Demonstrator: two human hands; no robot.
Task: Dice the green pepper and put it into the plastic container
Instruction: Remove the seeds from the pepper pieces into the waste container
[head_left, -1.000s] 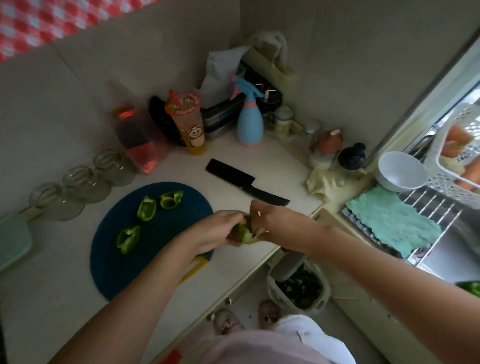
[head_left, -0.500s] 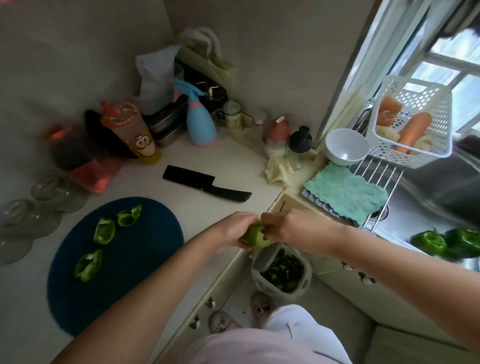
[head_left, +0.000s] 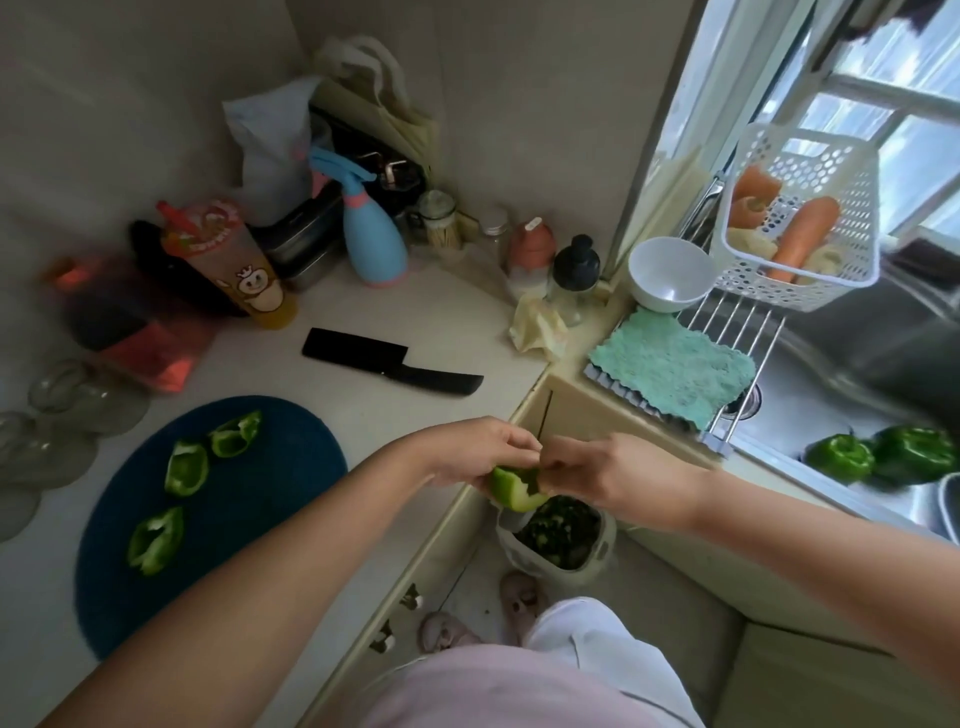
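Left hand (head_left: 478, 452): fingers curled around a green pepper piece (head_left: 511, 488), gripping it from the left side. Right hand (head_left: 608, 475): fingertips pinch the inner edge of the same piece from the right. Both forearms extend forward and converge just past the bench (head_left: 415, 322) edge, so the piece is held in the air above a floor container (head_left: 605, 543) of dark green scraps. Three cut pepper pieces (head_left: 187, 467) lie on the round blue mat (head_left: 249, 519), well apart from the hands, to their left. A black knife (head_left: 389, 361) lies flat on the bench beyond the mat. Two whole peppers (head_left: 841, 457) lie in the sink (head_left: 789, 400) at right.
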